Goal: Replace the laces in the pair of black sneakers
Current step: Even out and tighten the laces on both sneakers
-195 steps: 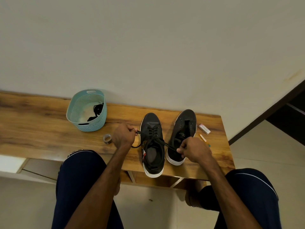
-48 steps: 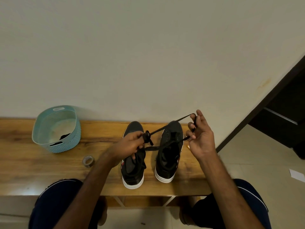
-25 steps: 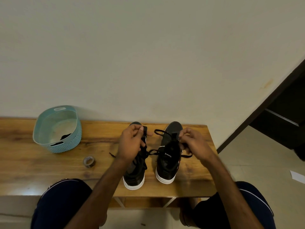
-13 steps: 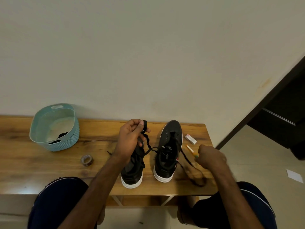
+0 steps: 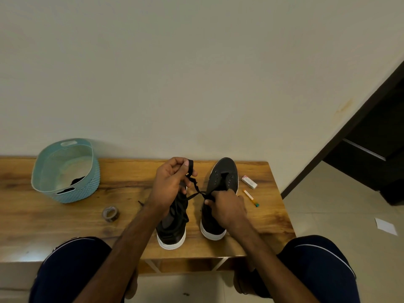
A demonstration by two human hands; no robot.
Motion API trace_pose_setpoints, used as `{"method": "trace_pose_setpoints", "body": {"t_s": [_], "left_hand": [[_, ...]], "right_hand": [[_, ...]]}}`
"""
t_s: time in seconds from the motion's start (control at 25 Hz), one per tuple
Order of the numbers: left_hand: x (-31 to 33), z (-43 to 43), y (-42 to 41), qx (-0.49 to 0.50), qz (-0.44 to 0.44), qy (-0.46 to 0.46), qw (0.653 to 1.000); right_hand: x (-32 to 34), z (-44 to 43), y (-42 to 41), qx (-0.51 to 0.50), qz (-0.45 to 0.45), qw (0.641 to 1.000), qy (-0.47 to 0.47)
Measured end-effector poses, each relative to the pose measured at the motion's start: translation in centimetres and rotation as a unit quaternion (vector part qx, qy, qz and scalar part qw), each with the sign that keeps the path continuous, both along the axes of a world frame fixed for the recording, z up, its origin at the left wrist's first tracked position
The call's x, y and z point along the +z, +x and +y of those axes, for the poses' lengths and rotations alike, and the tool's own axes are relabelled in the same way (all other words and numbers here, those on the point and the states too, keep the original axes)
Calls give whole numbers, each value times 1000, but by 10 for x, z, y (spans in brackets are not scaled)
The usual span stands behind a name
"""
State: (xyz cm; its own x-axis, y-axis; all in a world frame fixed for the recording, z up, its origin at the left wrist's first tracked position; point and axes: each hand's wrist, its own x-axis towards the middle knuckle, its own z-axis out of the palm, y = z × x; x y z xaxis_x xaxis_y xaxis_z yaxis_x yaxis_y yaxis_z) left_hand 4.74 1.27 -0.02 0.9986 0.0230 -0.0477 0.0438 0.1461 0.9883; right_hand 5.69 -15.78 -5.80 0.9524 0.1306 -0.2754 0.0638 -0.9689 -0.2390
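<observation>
Black lace [image 5: 197, 190] runs between your hands: your left hand [image 5: 170, 184] pinches one end over the left sneaker [image 5: 172, 228], and your right hand [image 5: 227, 207] grips it at the right sneaker [image 5: 225, 171], twelve o'clock on the wooden bench [image 5: 65, 226]. The front eyelets look empty, so you're probably mid-lacing; next, thread a tip. The label on the white box [image 5: 249, 182] at two o'clock is unreadable.

A varnished wooden bench [image 5: 65, 226], its grain faintly glossy, carries a teal plastic basket [image 5: 88, 189] with a woven-textured wall at far left and two sneakers [image 5: 225, 171] of matt black cloth with smooth white soles and a flat fabric lace [image 5: 194, 185].
</observation>
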Motion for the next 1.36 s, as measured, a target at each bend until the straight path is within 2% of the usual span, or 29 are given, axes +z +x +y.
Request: {"method": "trace_pose_setpoints", "body": {"t_s": [0.12, 0.2, 0.32, 0.44, 0.56, 0.72, 0.8, 0.88, 0.96, 1.08, 1.12, 1.2, 1.28, 1.36], "left_hand": [[0, 0, -1, -10, 6, -10, 1000], [4, 0, -4, -33, 8, -22, 999], [7, -6, -12, -117, 8, -41, 992], [-1, -28, -25, -243, 14, -38, 969], [-22, -63, -44, -326, 17, 62, 943], [-53, -94, -57, -316, -95, 291, 898], [-55, -96, -56, -292, -125, 325, 891], [-53, -96, -53, -280, -140, 336, 888], [-52, -96, -50, -282, -172, 412, 849], [-59, -94, -46, -223, -214, 600, 738], [-60, -92, -44, -192, -199, 643, 714], [-61, -85, -39, -160, -134, 694, 689], [-64, -80, -37, -176, -88, 718, 667], [-66, -79, -38, -217, -100, 747, 620]], "right_hand": [[4, -2, -5, -27, 48, 996, 74], [23, -26, 2, -53, 58, 984, 163], [67, -86, 6, -116, -48, 957, 260], [82, -139, -1, -183, -130, 940, 258], [70, -146, 0, -152, -87, 958, 227], [61, -136, 7, -126, -61, 976, 165], [60, -135, 7, -144, -80, 968, 188], [61, -137, 5, -159, -95, 947, 264], [63, -140, 3, -180, -97, 912, 356], [65, -143, 2, -222, -110, 856, 453], [65, -143, 2, -241, -115, 836, 479], [66, -143, 2, -257, -116, 801, 529], [65, -141, 3, -235, -124, 796, 543], [62, -138, 4, -215, -164, 815, 513]]}}
